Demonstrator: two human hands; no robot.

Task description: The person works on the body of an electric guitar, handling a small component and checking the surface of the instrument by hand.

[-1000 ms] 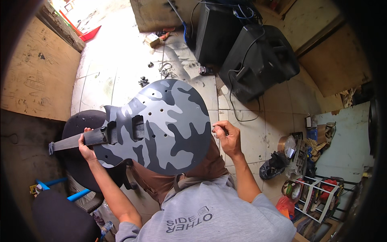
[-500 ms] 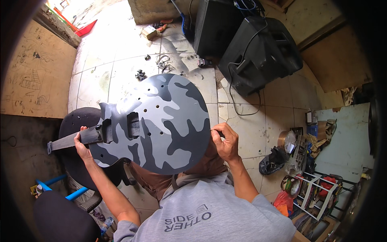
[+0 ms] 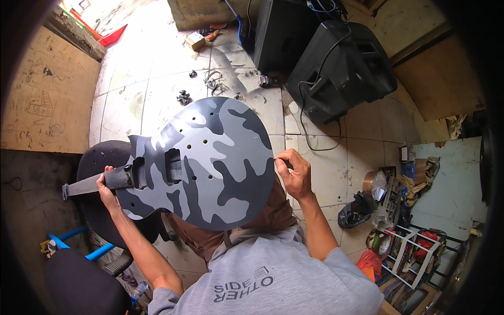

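The left hand (image 3: 107,185) is closed around the dark neck stub (image 3: 97,182) of an unfinished electric guitar body (image 3: 205,163), fingers wrapped over its top where it meets the body, which steadies the whole piece and keeps its painted face turned up. The right hand (image 3: 294,173) is pinched shut at the body's rounded lower edge, thumb and fingertips pressed together on something small and dark there; what it is cannot be told, though the grip looks suited to fine work along the rim. The body, painted in grey camouflage patches with open pickup cavities and drilled holes, lies flat across the person's lap, above brown trousers (image 3: 273,210) and a grey shirt (image 3: 273,278), so both ends are within easy reach. Under its neck end sits a round black stool (image 3: 100,157), likely serving as a rest. Beyond, on the tiled floor (image 3: 157,89), lie small bits of hardware (image 3: 184,97), two black speaker cabinets (image 3: 341,73) with cables, and to the right a wire rack (image 3: 404,252) of clutter.
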